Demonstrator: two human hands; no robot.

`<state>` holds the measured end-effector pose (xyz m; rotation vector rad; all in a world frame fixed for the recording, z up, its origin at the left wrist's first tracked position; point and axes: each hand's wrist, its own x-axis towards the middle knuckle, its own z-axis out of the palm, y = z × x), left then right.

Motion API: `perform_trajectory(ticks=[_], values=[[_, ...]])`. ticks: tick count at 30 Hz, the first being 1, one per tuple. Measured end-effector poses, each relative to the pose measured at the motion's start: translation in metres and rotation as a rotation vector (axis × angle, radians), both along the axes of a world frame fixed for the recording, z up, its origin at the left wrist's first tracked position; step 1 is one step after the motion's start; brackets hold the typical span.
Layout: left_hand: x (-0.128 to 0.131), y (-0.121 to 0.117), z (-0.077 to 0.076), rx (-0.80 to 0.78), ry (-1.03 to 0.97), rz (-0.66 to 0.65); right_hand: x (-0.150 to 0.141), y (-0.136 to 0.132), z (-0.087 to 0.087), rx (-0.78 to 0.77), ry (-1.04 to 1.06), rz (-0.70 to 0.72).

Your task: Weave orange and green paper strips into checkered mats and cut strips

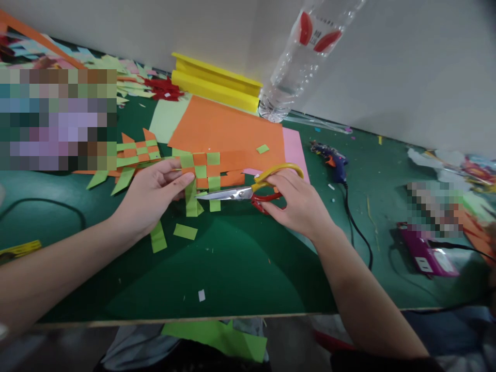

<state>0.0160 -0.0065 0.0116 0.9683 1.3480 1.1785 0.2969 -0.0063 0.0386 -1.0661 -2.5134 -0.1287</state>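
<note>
My left hand (155, 191) pinches the left edge of a woven piece of green and orange paper strips (200, 171), thumb on top. Loose green strip ends hang down from its lower edge. My right hand (300, 199) grips a pair of scissors (232, 194) with one yellow and one red handle. The blades point left, and their tip lies over a hanging green strip. Left of my left hand lies another woven piece (137, 151) in the same colours. A cut green scrap (185, 231) rests on the table just below the blades.
Orange sheets (232, 124) lie behind my hands, near a yellow folded channel (217, 85) and a plastic bottle (296, 62). To the right are a blue glue gun (331, 159) with a black cord and a purple box (424, 250). Paper scraps (132, 77) heap at back left.
</note>
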Motion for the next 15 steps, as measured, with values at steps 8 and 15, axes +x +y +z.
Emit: perform_trajectory(ticks=[8,15], values=[[0.0001,-0.0011,0.0044,0.05,-0.065,-0.004,0.0022,0.0009,0.0014,0.015,0.043,-0.019],[-0.0015,0.0002,-0.0011,0.047,-0.155,-0.023,0.0001,0.0006,0.0012,-0.131,0.111,-0.177]])
